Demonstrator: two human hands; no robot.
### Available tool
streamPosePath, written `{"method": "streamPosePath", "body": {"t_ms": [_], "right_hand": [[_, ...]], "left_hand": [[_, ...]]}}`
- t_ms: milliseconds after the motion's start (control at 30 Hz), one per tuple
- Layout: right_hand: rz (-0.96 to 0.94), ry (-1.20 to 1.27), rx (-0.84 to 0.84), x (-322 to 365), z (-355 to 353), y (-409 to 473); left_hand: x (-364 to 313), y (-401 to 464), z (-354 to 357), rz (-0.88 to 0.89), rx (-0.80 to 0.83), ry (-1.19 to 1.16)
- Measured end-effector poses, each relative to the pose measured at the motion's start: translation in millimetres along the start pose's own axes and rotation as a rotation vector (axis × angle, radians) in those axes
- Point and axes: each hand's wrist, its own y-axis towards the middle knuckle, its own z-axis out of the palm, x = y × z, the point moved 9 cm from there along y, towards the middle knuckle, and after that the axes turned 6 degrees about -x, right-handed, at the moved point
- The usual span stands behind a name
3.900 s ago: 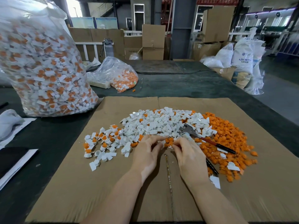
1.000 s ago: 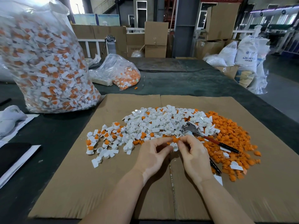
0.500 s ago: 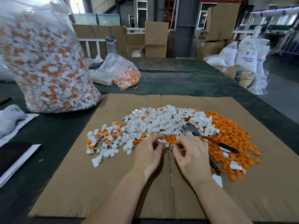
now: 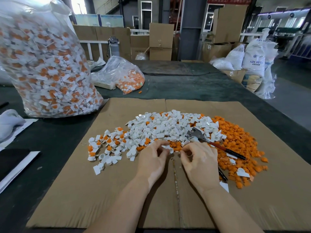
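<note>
Short of the cardboard's (image 4: pixel 75 199) near edge, left hand (image 4: pixel 152 159) pinched a cap (image 4: pixel 170 150); right hand (image 4: pixel 201 161) curled, grip unclear; a loose pinch could flick it into the pile (image 4: pixel 168 126)

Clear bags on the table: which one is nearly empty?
The small bag behind the cardboard: slumped, contents only in its right corner; the big bag at left stands packed.

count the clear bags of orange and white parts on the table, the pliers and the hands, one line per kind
clear bags of parts: 2, big bag and small bag
pliers: 1
hands: 2, left hand pinching a white cap, right hand
total: 5
</note>
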Motion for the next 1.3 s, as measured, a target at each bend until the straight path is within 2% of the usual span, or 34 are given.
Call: {"method": "streamPosePath", "body": {"t_ms": [533,633,1033,1200,1300], "right_hand": [[0.056,-0.033,0.116,-7.0,-0.2,4.5],[0.004,-0.028,0.222,-4.3,7.6,3.6],[-0.159,0.116,0.847,14.8,23.1,-16.3],[-0.192,0.142,0.991,23.8,23.8,-25.6],[-0.145,0.155,0.959,21.5,26.2,-21.3]], "left_hand": [[0.5,1.7,-0.6,0.013,-0.006,0.014],[0.4,1.6,-0.7,0.008,-0.004,0.004],[-2.3,1.5,-1.2,0.002,0.007,-0.013],[-2.1,1.1,-1.0,-0.003,0.009,-0.03],[-0.5,1.5,-0.4,-0.019,0.005,-0.054]]}}
